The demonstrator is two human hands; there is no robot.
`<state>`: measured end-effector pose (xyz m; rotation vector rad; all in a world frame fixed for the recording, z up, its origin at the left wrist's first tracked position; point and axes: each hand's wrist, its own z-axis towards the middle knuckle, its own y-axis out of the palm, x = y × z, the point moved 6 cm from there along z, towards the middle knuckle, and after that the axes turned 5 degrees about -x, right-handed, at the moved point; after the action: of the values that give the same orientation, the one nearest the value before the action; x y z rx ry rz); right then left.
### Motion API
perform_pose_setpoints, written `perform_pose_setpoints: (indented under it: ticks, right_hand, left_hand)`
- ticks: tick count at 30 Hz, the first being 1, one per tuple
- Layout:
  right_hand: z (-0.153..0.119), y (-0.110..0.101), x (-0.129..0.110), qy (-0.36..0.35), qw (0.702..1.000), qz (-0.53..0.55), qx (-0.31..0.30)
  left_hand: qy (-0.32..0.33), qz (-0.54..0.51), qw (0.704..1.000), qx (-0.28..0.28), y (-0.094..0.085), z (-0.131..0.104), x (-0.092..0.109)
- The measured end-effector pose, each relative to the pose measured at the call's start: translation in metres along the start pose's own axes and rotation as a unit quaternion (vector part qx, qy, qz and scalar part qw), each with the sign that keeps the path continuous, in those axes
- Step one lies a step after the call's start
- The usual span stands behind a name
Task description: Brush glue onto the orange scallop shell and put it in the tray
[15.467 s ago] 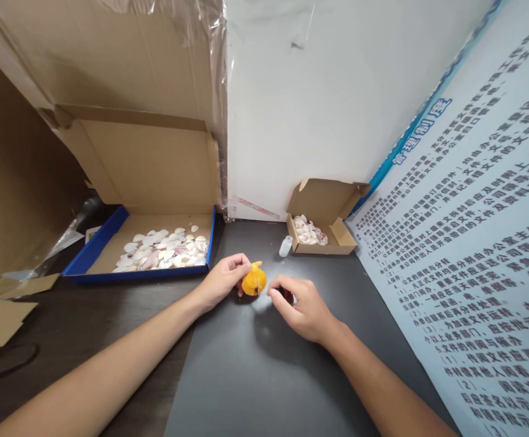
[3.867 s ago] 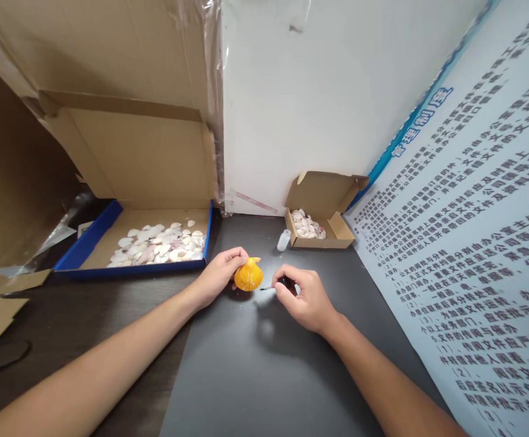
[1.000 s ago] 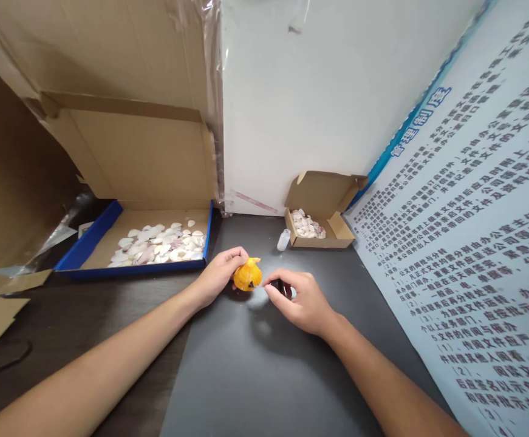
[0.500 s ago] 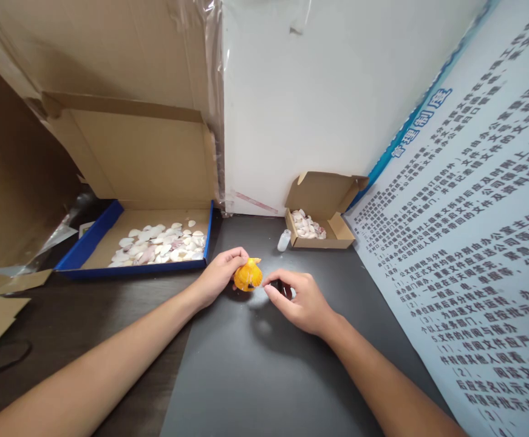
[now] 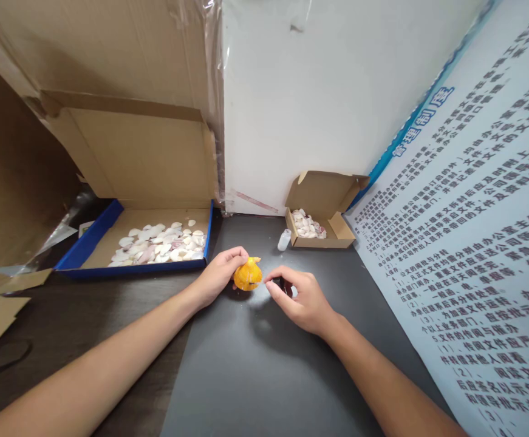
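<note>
- Blue-sided box [image 5: 134, 269]: lid up, pale shells [image 5: 164, 243] loose inside; place unchanged.
- Small cardboard box [image 5: 323, 243]: open, shells in its left part.
- My right hand [image 5: 298, 297]: thumb and forefinger pinching the brush.
- My left hand [image 5: 222, 273]: pinching the yellow shell at its edge.
- Yellow shell [image 5: 246, 274]: between my hands.
- Translucent bottle [image 5: 284, 240]: just beside the small cardboard box.
- Brush [image 5: 280, 283]: dark tip now over the yellow shell's face, clear of it seconds ago.
</note>
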<state>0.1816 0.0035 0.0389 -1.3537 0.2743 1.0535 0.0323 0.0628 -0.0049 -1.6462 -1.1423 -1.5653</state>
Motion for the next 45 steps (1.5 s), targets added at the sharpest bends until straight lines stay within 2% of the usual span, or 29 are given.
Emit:
perform_pose_setpoints:
  ticks: [4,10,17,24,26,31,38,45]
  right_hand:
    - [0.001,-0.004,0.002,0.0,0.999,0.002,0.034]
    - [0.001,0.003,0.0,0.006,1.0,-0.007,-0.028]
    - [0.001,-0.005,0.003,0.006,0.999,0.011,0.045]
    - [0.0,0.005,0.004,0.027,0.998,-0.001,-0.053]
    - [0.0,0.003,0.004,0.021,0.999,0.005,-0.039]
    - [0.001,-0.005,0.005,0.001,0.999,0.018,0.044]
    - [0.001,0.0,0.005,0.019,1.0,-0.002,0.004]
    - [0.002,-0.005,0.006,-0.001,0.999,0.008,0.054]
  left_hand:
    - [0.009,0.007,1.0,0.002,0.0,0.0,0.001]
    - [0.01,0.018,1.0,0.006,0.001,0.0,0.002]
    - [0.01,0.018,1.0,-0.001,0.0,0.001,0.0]
    - [0.008,0.02,1.0,0.003,0.001,0.0,0.001]
    - [0.008,0.018,1.0,0.003,0.001,0.0,0.002]
    - [0.007,0.016,1.0,0.001,0.0,0.0,0.001]
    - [0.011,0.014,1.0,-0.001,0.001,0.0,0.001]
    - [0.017,0.024,1.0,-0.003,0.001,0.0,0.001]
